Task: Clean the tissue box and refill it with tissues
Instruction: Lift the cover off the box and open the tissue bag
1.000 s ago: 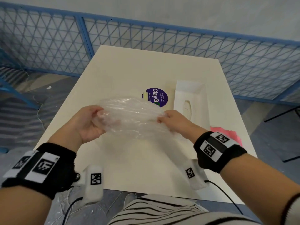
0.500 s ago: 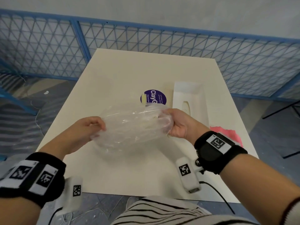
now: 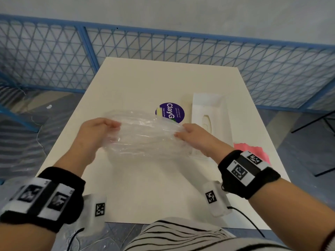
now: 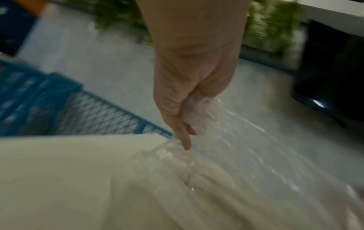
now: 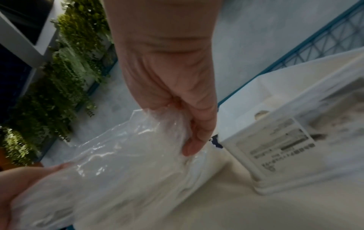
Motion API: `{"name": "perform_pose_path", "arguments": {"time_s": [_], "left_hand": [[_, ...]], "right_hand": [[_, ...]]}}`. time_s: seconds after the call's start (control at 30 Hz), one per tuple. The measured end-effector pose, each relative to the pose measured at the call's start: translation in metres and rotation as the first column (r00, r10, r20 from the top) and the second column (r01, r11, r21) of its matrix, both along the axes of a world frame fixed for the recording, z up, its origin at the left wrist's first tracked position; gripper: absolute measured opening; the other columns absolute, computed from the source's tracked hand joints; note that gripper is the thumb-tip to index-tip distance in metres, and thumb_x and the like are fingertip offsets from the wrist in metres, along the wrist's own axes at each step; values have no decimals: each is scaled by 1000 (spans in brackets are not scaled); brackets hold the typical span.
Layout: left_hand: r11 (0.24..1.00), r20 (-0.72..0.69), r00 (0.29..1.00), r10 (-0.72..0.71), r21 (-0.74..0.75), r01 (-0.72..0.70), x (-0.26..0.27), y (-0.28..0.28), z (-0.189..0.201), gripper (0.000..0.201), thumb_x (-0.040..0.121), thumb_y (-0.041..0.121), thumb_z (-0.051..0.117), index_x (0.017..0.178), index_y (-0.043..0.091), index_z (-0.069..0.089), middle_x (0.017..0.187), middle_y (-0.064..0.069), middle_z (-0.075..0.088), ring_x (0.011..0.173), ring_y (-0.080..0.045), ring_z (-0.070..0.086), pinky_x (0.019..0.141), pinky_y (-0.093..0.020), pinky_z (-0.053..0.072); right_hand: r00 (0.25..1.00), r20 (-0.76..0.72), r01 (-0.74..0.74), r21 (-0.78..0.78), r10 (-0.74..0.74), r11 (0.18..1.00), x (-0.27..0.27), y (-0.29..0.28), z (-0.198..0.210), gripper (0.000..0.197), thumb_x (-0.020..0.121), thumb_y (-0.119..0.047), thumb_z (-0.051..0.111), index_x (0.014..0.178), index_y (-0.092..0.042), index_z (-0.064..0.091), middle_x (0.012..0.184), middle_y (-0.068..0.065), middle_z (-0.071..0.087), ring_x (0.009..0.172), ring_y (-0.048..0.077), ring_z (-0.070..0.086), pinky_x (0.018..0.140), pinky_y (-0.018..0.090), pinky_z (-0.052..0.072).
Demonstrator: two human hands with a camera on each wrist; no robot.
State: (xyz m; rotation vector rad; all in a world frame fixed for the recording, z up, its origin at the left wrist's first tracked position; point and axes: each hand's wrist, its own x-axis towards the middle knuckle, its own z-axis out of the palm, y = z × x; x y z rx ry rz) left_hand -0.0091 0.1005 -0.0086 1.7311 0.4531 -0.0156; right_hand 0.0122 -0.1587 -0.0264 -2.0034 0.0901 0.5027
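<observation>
A clear crinkled plastic wrapper (image 3: 145, 134) is stretched in the air above the table between my hands. My left hand (image 3: 98, 132) grips its left end, fingers curled into the film (image 4: 199, 118). At the right end my right hand (image 3: 190, 134) pinches the plastic (image 5: 138, 147). The white tissue box (image 3: 210, 116) lies on the table just right of and behind my right hand, with its oval slot facing up. In the right wrist view the box (image 5: 285, 140) shows a printed label on its near end. No tissues can be made out inside the wrapper.
A round purple-lidded tub (image 3: 170, 112) stands behind the wrapper, left of the box. A pink cloth (image 3: 250, 153) lies at the table's right edge. Blue mesh fencing (image 3: 163, 49) runs behind the cream table (image 3: 145, 187).
Both hands rose a little and pulled apart, stretching the wrapper flatter and wider; half a second ago it was bunched more loosely between them.
</observation>
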Motion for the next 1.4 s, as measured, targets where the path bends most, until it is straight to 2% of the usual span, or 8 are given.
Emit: {"name": "perform_pose_path", "arguments": {"time_s": [0.23, 0.37, 0.57, 0.77, 0.9, 1.07, 1.27, 1.4], "left_hand": [[591, -169, 983, 77, -786, -181, 3, 9, 1, 46, 88, 2, 32, 47, 17, 44, 56, 3, 52, 44, -12, 55, 52, -21, 54], [586, -79, 996, -31, -809, -46, 2, 24, -7, 30, 33, 9, 74, 53, 18, 54, 57, 5, 50, 51, -11, 54, 56, -18, 49], [808, -26, 964, -265, -552, 207, -10, 29, -8, 25, 56, -3, 71, 52, 20, 61, 81, 2, 63, 63, -9, 63, 56, -18, 51], [873, -156, 929, -335, 319, 368, -7, 13, -5, 40, 88, -4, 49, 96, 26, 74, 109, -1, 61, 97, -16, 53, 81, -25, 40], [792, -173, 951, -255, 527, 308, -1, -1, -4, 52, 87, 6, 59, 137, 11, 46, 135, -9, 34, 88, -22, 50, 81, -27, 40], [730, -170, 937, -304, 591, 344, -5, -10, 2, 80, 80, 6, 70, 145, 13, 24, 140, -5, 14, 70, -6, 46, 68, -19, 39], [732, -179, 920, -349, 561, 387, -8, -18, -4, 98, 75, 6, 74, 148, 21, 10, 142, 1, 9, 82, -20, 54, 76, -29, 47], [670, -132, 905, -403, 632, 391, -11, -5, -16, 93, 81, -8, 55, 150, 36, 10, 139, 7, 12, 75, -17, 54, 73, -28, 45]], "right_hand": [[972, -121, 212, 82, -201, 974, 7, 1, -14, 7, 90, -8, 59, 83, -7, 60, 77, 8, 61, 64, 20, 58, 58, 27, 48], [859, -419, 478, 450, -294, 754, 13, -1, -1, 10, 92, 5, 50, 93, 0, 59, 79, 11, 66, 52, 17, 67, 45, 22, 52], [805, -583, 546, 658, -108, 518, 21, -2, 2, 31, 74, 10, 45, 97, 3, 64, 58, 5, 52, 45, 14, 51, 47, 22, 51], [844, -522, 401, 766, 123, 503, 17, -6, 6, 22, 68, -5, 64, 88, -3, 57, 57, 1, 45, 40, 11, 40, 42, 19, 40], [953, -245, 279, 494, -177, 824, 11, -1, 12, 11, 95, -13, 49, 97, -21, 41, 92, 7, 51, 47, 11, 55, 42, 22, 40], [968, 249, -56, 173, 11, 983, 6, -5, 17, 23, 94, -3, 45, 84, -23, 46, 87, -2, 47, 76, 19, 58, 65, 23, 45], [767, 386, -306, -481, 512, 821, 0, 5, 14, 57, 90, 8, 32, 109, -33, 67, 92, 1, 35, 76, 26, 47, 72, 31, 43], [838, 368, -173, -521, 403, 836, 6, -4, 9, 60, 91, 4, 33, 133, -35, 52, 90, -6, 35, 93, 24, 49, 75, 24, 33]]}}
